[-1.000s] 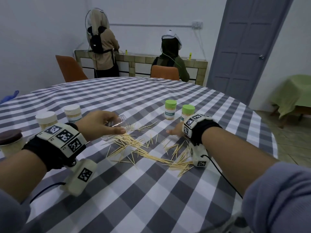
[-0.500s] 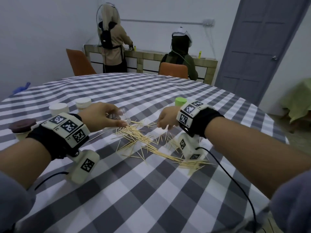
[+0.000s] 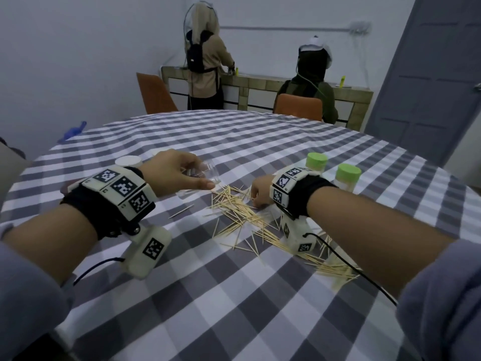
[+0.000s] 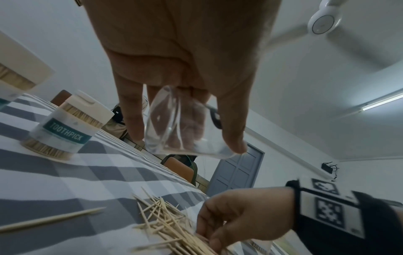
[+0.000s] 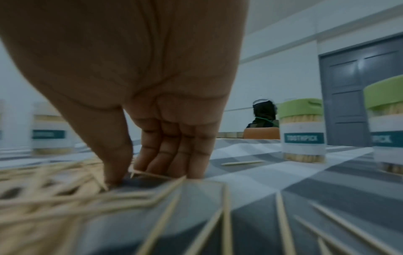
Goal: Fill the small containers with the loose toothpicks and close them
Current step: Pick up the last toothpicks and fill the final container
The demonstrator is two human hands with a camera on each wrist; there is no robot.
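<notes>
A pile of loose toothpicks (image 3: 239,217) (image 4: 172,226) (image 5: 54,193) lies scattered on the checked tablecloth (image 3: 208,295). My left hand (image 3: 179,175) (image 4: 185,96) grips a small clear empty container (image 3: 208,174) (image 4: 183,131), tilted just above the table at the pile's left end. My right hand (image 3: 260,194) (image 4: 235,217) (image 5: 152,155) reaches down into the pile, thumb and fingertips pinching at a few toothpicks. Whether they are lifted is hidden.
Two filled green-lidded toothpick containers (image 3: 316,162) (image 3: 347,177) (image 5: 302,131) stand right of my right hand. White-lidded filled ones (image 3: 128,161) (image 4: 65,131) stand to the left. A stray toothpick (image 3: 181,211) lies apart. Two people stand and sit at a counter beyond the table.
My right hand moved left from beside the green-lidded containers into the toothpick pile and closed its fingers there. The left hand kept holding the clear container in about the same spot.
</notes>
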